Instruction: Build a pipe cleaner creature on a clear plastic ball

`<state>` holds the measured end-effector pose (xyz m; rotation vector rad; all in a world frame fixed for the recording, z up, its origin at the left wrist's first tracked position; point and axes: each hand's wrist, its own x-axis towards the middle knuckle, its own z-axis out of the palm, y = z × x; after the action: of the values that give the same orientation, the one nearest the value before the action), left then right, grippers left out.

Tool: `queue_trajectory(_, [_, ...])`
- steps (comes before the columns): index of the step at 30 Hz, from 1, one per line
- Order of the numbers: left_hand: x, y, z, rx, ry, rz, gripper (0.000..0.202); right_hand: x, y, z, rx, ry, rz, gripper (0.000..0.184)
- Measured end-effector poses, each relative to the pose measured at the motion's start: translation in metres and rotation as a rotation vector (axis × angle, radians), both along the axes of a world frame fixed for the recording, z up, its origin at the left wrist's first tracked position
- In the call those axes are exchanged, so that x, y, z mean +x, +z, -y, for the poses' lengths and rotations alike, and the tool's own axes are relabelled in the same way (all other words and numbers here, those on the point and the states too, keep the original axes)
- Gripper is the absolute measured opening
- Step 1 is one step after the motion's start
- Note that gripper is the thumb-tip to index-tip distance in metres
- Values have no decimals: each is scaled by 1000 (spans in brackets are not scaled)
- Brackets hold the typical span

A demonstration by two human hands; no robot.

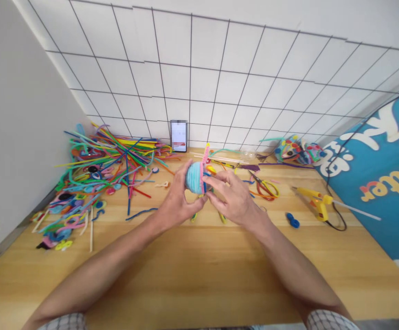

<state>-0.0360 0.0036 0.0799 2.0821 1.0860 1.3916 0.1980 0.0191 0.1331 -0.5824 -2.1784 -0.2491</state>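
Note:
Between my two hands, above the middle of the table, is a rounded craft piece (194,178) wrapped in light blue pipe cleaner. A pink pipe cleaner (206,155) runs along its right side and sticks up at the top. Orange, yellow and dark blue bits show near its right face. My left hand (179,197) is wrapped round the blue side from the left. The fingertips of my right hand (232,195) press against the pink and dark blue edge. Two yellow-green ends (222,217) stick out below; how they join the piece is hidden.
A big heap of coloured pipe cleaners (117,160) covers the back left. A phone (179,136) leans on the tiled wall. Scissors (266,188), a yellow glue gun (314,200) with a cord, a blue coil (292,220) and decorated craft pieces (296,150) lie to the right.

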Motion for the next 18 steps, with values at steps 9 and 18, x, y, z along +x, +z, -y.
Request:
queue_trajectory(9, [4, 2, 4, -124, 31, 84, 78, -9, -14, -2, 13, -35, 13, 41])
queue_trajectory(18, [8, -9, -1, 9, 47, 122, 78, -17, -19, 5, 40, -63, -35, 43])
